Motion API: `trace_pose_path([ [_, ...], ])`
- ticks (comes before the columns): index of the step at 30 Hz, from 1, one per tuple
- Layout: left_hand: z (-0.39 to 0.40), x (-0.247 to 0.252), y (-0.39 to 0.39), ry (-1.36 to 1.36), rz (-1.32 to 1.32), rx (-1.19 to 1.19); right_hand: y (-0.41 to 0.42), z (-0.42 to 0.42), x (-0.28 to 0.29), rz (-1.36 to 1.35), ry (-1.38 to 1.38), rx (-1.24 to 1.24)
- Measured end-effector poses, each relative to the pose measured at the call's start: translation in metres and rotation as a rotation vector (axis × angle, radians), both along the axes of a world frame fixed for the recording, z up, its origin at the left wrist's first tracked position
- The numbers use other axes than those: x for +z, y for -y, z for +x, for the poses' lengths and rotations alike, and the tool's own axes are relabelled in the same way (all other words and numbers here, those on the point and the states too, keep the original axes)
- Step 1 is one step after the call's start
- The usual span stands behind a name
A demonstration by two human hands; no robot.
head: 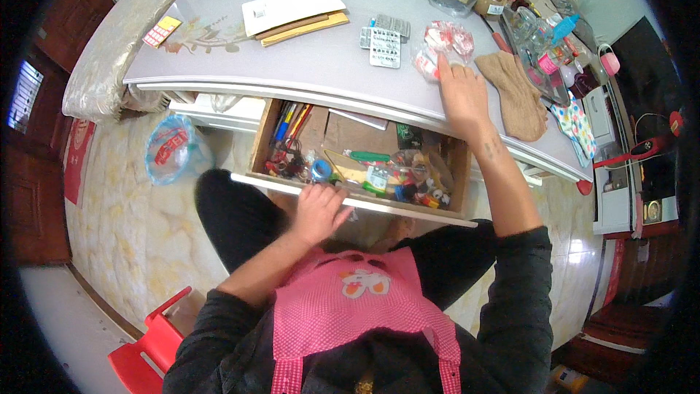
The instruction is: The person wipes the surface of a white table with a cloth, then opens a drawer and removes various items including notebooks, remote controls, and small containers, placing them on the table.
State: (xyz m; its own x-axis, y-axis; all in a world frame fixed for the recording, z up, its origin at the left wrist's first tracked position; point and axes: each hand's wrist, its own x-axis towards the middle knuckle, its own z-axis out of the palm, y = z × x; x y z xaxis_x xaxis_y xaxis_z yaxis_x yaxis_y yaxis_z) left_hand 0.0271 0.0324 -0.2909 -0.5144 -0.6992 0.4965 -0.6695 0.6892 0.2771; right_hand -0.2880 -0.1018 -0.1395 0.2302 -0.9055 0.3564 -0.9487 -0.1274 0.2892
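An open wooden drawer (358, 201) juts out from the table toward my lap. Over its white front edge hook the fingers of my left hand (320, 213). My right hand (465, 96) reaches across the tabletop, its fingertips at a clear plastic bag of red-and-white items (444, 44). Whether those fingers pinch the bag is not clear. Inside the drawer lie pens (290, 123), a roll of blue tape (320, 170), a green object (369, 156) and jumbled small things. Left of the bag, several blister packs of pills (385, 46) overlap.
Beside my right wrist lies a brown sock (517, 96). A tray (528, 60) crowded with jars and bottles stands at the right. Farther left are a white envelope-like packet (292, 8) and a yellow-and-red card (162, 31). A blue-bagged waste bin (178, 150) and a red chair (150, 339) are on the floor.
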Motion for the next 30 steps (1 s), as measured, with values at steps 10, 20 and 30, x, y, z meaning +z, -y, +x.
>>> trace_pose_path([
  [10,0.001,-0.007,0.001,0.003,-0.018,-0.004,0.089,-0.026,-0.004,-0.009,0.144,-0.227],
  [20,0.0,-0.003,-0.003,-0.022,0.008,0.025,-0.094,0.017,-0.006,0.371,0.509,0.381],
  [30,-0.003,0.002,-0.001,-0.018,-0.008,0.018,-0.106,-0.036,-0.132,0.579,0.332,-0.256],
])
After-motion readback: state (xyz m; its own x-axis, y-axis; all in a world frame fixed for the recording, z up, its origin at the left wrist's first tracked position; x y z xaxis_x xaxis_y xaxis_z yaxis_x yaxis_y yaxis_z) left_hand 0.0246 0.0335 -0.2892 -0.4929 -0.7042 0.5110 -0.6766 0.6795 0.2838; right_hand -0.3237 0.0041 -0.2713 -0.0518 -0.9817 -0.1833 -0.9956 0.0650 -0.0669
